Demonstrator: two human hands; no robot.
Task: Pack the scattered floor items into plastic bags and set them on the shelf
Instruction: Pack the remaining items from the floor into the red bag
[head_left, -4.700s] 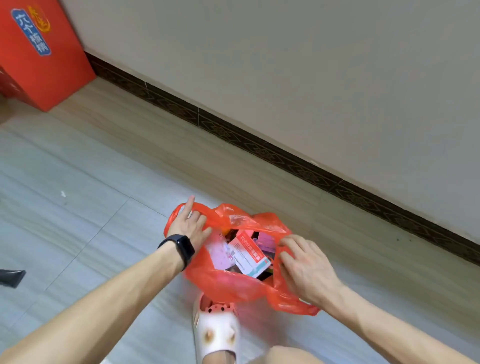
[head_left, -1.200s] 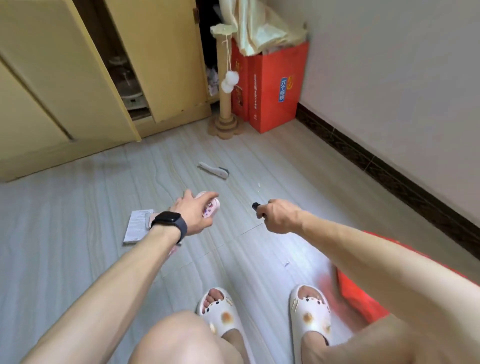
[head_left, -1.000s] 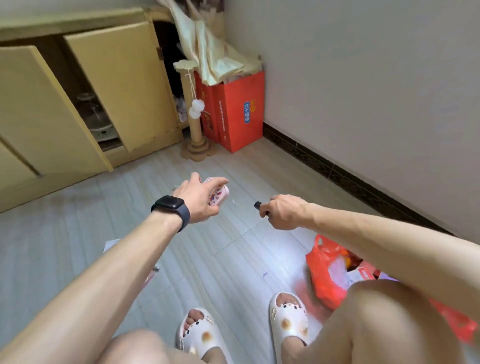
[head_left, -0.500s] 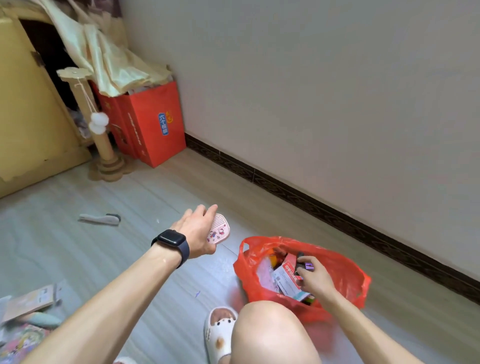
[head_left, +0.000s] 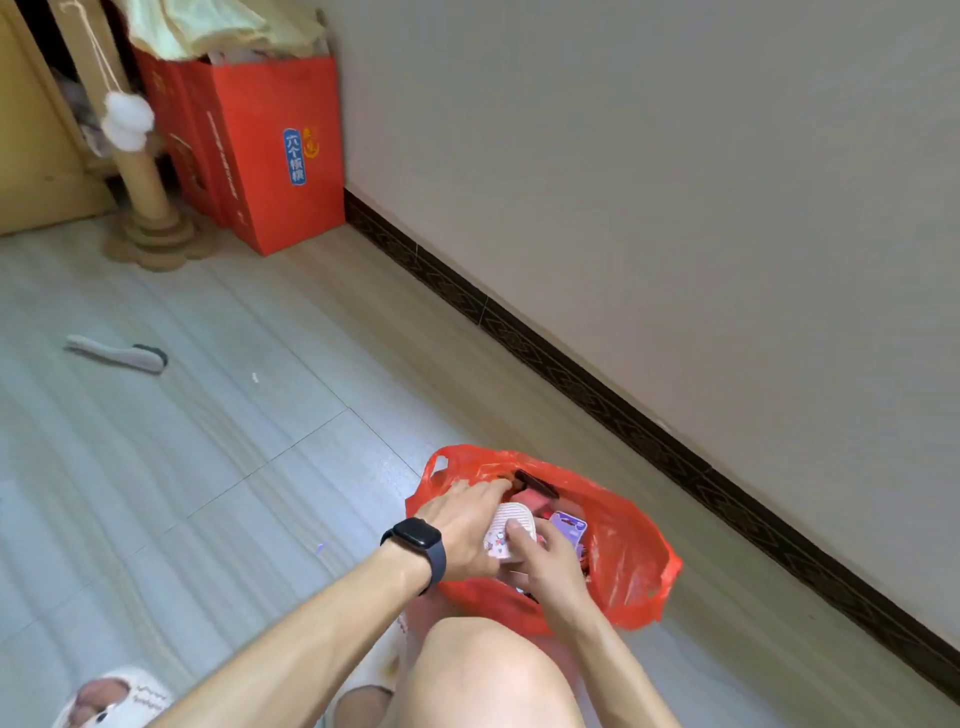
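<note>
A red plastic bag (head_left: 631, 551) stands open on the floor by the wall, with boxes and a purple packet (head_left: 569, 525) inside. My left hand (head_left: 462, 525), with a black watch on the wrist, holds a small pink oval brush (head_left: 506, 530) over the bag's mouth. My right hand (head_left: 545, 564) touches the same pink brush from the near side, fingers curled on it. A white brush with a dark tip (head_left: 117, 353) lies on the floor at the left.
A red paper gift bag (head_left: 270, 150) and a cat scratching post (head_left: 140, 171) with a white pompom stand at the back left by a yellow cabinet. The dark skirting board (head_left: 623, 415) runs along the wall. My knee and white slippers (head_left: 111, 699) are at the bottom.
My left hand has carried the pink brush from above the floor to the bag's mouth. My right hand, inside the bag before, now meets the brush. The view has turned toward the bag.
</note>
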